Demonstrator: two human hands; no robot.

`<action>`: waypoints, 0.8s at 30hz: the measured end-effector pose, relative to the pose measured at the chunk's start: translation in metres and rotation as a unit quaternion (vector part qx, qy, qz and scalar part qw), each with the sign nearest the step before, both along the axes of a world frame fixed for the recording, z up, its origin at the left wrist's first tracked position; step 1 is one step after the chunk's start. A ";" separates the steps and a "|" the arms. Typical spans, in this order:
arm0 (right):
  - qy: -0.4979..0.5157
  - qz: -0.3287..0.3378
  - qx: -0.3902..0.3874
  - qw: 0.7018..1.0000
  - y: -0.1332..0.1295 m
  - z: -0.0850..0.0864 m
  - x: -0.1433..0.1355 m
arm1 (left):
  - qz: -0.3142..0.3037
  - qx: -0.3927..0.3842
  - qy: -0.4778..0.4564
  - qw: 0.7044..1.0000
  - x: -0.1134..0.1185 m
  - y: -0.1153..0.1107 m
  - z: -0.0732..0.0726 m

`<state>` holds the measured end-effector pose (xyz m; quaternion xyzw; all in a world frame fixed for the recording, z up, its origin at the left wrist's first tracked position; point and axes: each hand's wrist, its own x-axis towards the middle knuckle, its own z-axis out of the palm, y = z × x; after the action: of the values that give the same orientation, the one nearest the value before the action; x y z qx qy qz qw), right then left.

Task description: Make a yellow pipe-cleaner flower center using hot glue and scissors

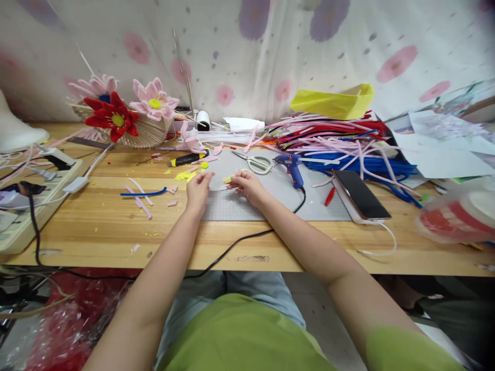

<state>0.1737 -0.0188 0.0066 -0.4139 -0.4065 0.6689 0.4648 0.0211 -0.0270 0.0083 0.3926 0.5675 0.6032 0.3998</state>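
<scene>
My right hand pinches a small yellow piece between thumb and fingertips, above the grey cutting mat. Just under those fingers lie thin whitish strands; whether they join the yellow piece I cannot tell. A short gap to the left, my left hand has thumb and forefinger pressed together. Anything in that pinch is too small to make out. Yellow scraps and a round yellow disc lie beyond the left hand. Scissors with pale handles rest behind the right hand.
A blue glue gun trails a black cord across the table's front. Bundled pipe cleaners, a phone and a cup stand right. Fuzzy flowers, a yellow-black cutter and a power strip are left.
</scene>
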 end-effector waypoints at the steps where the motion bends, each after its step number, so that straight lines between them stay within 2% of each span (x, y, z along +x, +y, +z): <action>1: -0.001 0.000 -0.001 1.000 0.000 0.000 0.000 | -0.032 -0.010 0.015 0.999 0.004 -0.003 0.001; 3: -0.003 -0.001 -0.003 1.000 0.001 0.000 0.001 | -0.064 -0.020 0.029 0.997 0.011 -0.007 0.001; 5: -0.007 0.001 0.000 1.000 0.001 0.000 0.001 | -0.071 -0.020 0.033 0.997 0.014 -0.008 0.001; 19: -0.060 0.003 0.033 0.998 -0.001 0.001 -0.002 | -0.035 -0.006 0.036 0.999 0.014 -0.005 -0.006; 24: -0.071 -0.029 0.039 0.996 -0.003 0.002 -0.007 | -0.049 -0.028 0.010 0.998 0.013 -0.004 -0.005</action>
<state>0.1671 -0.0217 0.0085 -0.4531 -0.4520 0.6078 0.4700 0.0342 -0.0309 0.0037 0.4142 0.5683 0.5632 0.4340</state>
